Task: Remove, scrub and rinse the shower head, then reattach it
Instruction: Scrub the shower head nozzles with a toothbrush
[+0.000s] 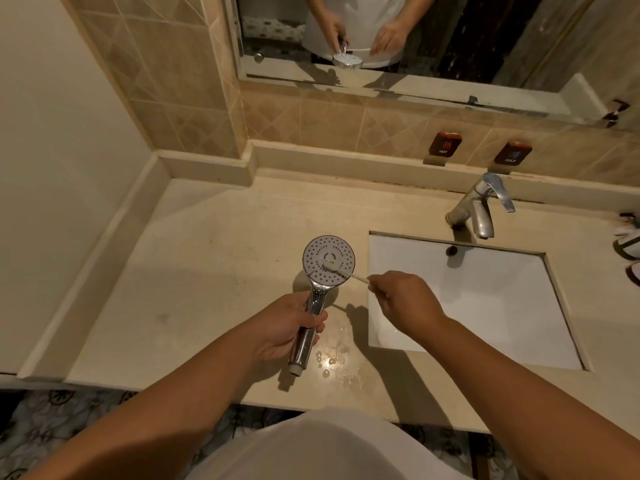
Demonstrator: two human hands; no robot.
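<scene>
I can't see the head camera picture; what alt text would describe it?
Over a beige bathroom counter, the person's left hand holds a chrome shower head by its handle, face up, while the right hand pinches a small toothbrush against its nozzles. To the right are a white sink and faucet; a mirror hangs above.

The left hand (289,327) grips the chrome handle of the shower head (328,260), holding it above the beige surface (207,271) with the spray face turned up. The right hand (403,299) pinches a thin toothbrush (341,270), its bristle end lying on the spray face. Water droplets (332,362) sit on the surface below the handle. A white sink (485,306) lies to the right, a faucet (479,206) behind it.
</scene>
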